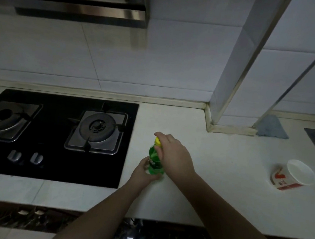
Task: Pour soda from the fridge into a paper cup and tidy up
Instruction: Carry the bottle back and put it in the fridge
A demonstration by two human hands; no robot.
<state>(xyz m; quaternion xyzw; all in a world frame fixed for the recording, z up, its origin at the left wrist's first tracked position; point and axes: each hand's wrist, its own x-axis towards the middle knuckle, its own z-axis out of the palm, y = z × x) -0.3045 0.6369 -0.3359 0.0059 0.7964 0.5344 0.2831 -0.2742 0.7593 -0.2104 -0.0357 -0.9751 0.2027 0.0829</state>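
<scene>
Hands [159, 162] hide most of btl [153, 156], cap [158, 141].

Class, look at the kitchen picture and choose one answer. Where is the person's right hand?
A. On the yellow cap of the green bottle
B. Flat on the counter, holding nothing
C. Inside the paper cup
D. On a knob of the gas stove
A: the right hand has its fingers curled round the yellow cap of the green bottle, while the left hand holds the bottle's base on the counter.
</scene>
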